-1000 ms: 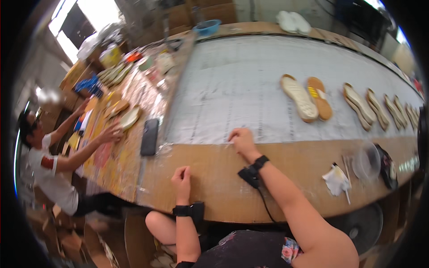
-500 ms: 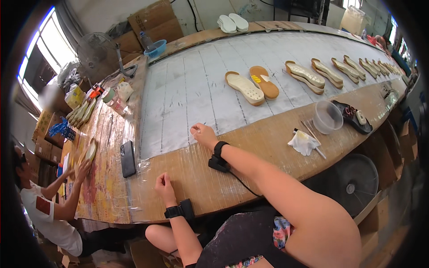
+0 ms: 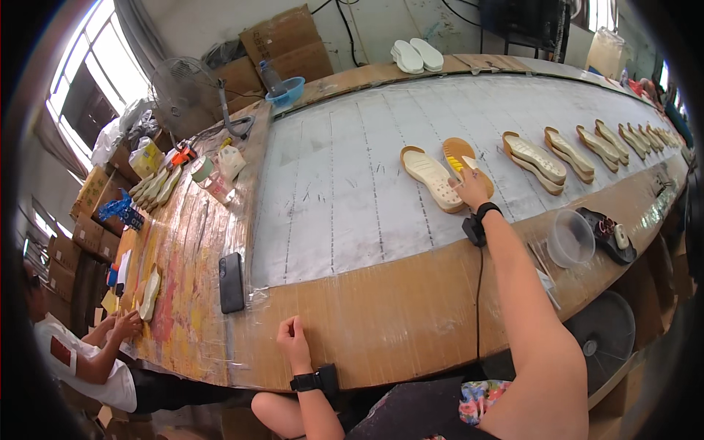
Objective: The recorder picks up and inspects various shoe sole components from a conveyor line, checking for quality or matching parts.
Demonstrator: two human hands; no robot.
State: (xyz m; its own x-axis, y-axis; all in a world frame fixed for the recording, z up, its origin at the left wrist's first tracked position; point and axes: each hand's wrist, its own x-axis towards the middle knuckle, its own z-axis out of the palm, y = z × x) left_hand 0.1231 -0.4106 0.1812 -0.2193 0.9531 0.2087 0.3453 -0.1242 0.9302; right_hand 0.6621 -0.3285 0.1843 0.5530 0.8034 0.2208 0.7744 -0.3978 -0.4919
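Observation:
My right hand (image 3: 471, 187) reaches out over the grey belt (image 3: 345, 191) and rests on a pair of shoe soles, a cream one (image 3: 431, 177) and a tan one (image 3: 458, 152). Its fingers touch the tan sole's near end; I cannot tell whether they grip it. A black wrist device with a cable sits on that arm. My left hand (image 3: 294, 342) lies loosely curled on the brown wooden table edge (image 3: 396, 308), holding nothing, with a black band on its wrist.
More sole pairs (image 3: 543, 158) line the belt to the right. A black phone (image 3: 232, 282) lies left of my left hand. A clear plastic cup (image 3: 570, 238) and a dark tray (image 3: 607, 233) stand at right. Another person (image 3: 81, 352) works at the left. A fan (image 3: 183, 84) and a blue bowl (image 3: 286, 93) stand at the far end.
My right hand has moved from the near edge of the belt out to the cream and tan soles. The view has swung to the left. My left hand stays on the table edge.

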